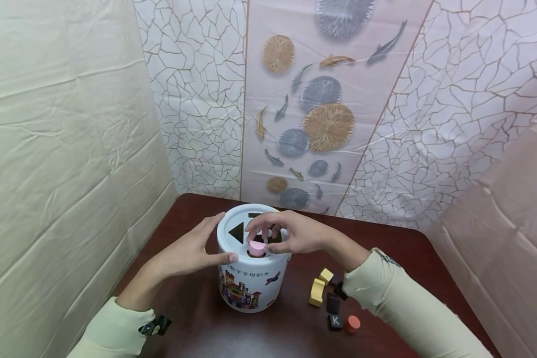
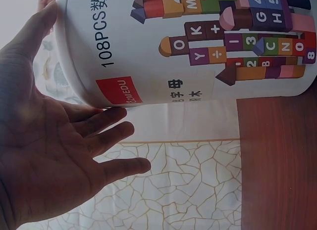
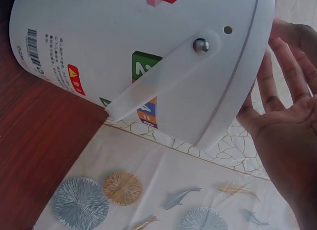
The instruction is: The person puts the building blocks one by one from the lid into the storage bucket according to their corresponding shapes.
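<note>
A white round bucket (image 1: 250, 286) printed with pictures of blocks stands on the table, its lid (image 1: 227, 223) pierced by dark shaped holes. My left hand (image 1: 197, 251) rests against the lid's left rim, thumb at the front edge; the left wrist view shows that hand's fingers (image 2: 111, 136) spread beside the bucket wall. Over the lid, thumb and index finger of my right hand (image 1: 295, 232) pinch a pink half-round block (image 1: 257, 247) at the front hole. In the right wrist view, the block is hidden behind the rim, and a white handle (image 3: 158, 81) hangs on the bucket's side.
Right of the bucket lie a yellow arched block (image 1: 316, 292), a small yellow block (image 1: 326, 276), a black block lettered K (image 1: 335, 322), a dark block (image 1: 333, 303) and an orange-red cylinder (image 1: 352, 324). Patterned cloth (image 1: 197, 124) hangs behind the dark red table (image 1: 192, 308).
</note>
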The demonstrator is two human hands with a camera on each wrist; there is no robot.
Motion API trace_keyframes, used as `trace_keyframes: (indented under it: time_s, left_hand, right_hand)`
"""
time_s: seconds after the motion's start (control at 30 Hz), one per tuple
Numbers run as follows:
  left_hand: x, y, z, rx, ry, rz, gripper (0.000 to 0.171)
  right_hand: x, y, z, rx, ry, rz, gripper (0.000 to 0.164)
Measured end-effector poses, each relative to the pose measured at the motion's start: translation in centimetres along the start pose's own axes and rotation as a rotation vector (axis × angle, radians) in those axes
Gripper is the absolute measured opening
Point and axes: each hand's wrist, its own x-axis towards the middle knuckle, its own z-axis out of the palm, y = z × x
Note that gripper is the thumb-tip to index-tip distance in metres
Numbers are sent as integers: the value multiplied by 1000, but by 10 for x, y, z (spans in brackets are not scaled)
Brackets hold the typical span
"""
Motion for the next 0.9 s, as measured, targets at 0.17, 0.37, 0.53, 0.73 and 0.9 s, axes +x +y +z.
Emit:
trace_keyframes:
  time_s: [0.17, 0.37, 0.53, 0.73, 0.9]
  left_hand:
    - [0, 0, 1, 10, -2, -7, 122]
    - [-1, 1, 0, 11, -5, -16, 123]
    - [1, 4, 2, 10, -7, -10, 122]
    - [0, 5, 3, 28, -1, 2, 122]
    - [-1, 3, 3, 20, 20, 23, 121]
  right_hand:
    - [-1, 1, 0, 20, -24, 1, 57]
    - [-2, 1, 0, -7, -18, 12, 62]
    - [-15, 2, -4, -53, 42, 49, 70]
    - [-39, 9, -10, -62, 109, 28, 72]
    - [-68, 17, -13, -78, 171, 75, 73]
